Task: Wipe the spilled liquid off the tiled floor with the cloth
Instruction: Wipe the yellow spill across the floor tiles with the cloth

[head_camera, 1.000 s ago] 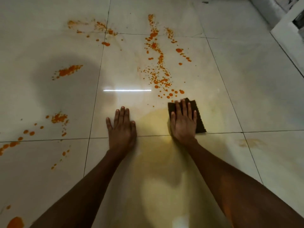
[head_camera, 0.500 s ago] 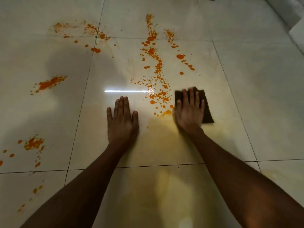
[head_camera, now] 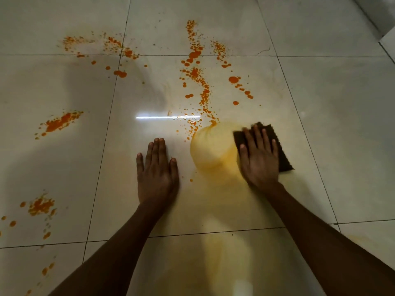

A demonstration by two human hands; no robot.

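My right hand [head_camera: 259,158] lies flat on a dark brown cloth [head_camera: 282,152], pressing it onto the pale tiled floor [head_camera: 342,124]. A yellowish smeared patch [head_camera: 211,150] lies just left of the cloth. Orange liquid splatter [head_camera: 198,82] runs in a trail from the far tiles down to the patch's top edge. My left hand [head_camera: 157,170] rests palm down on the floor, fingers together, holding nothing, left of the smear.
More orange splashes lie at the left [head_camera: 61,122], lower left [head_camera: 40,206] and far left [head_camera: 119,72]. A white ledge or wall base [head_camera: 384,24] runs along the top right corner. A bright strip of reflected light [head_camera: 166,117] crosses the tile ahead of my left hand.
My right hand slid the cloth forward and then rightward over the lower drops, which became a yellowish smear. My left hand stayed flat on the floor; the view shifted forward.
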